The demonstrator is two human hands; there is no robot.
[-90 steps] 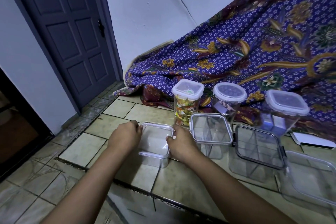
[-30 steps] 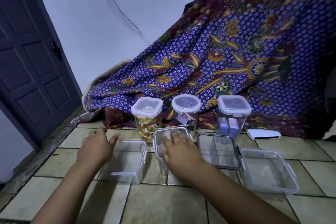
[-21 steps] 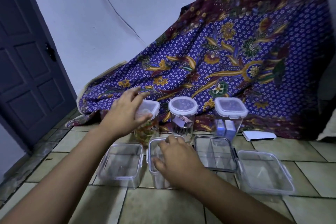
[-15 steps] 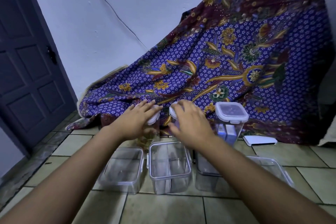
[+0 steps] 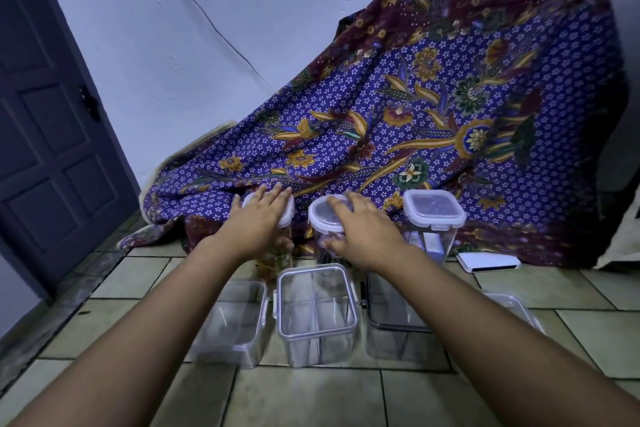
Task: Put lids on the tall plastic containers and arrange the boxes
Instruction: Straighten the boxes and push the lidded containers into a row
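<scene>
Three tall containers stand behind a row of boxes.

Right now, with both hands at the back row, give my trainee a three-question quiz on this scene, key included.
1. True or false: the right hand rests on the square-lidded tall container.
2. Which tall container does neither hand touch? A. the left one B. the round-lidded middle one C. the square-lidded one at the right end
3. How many of the tall containers have a lid on?

Key
1. False: it lies on the round-lidded middle one.
2. C: the left hand covers A, the right hand covers B.
3. Three.
</scene>
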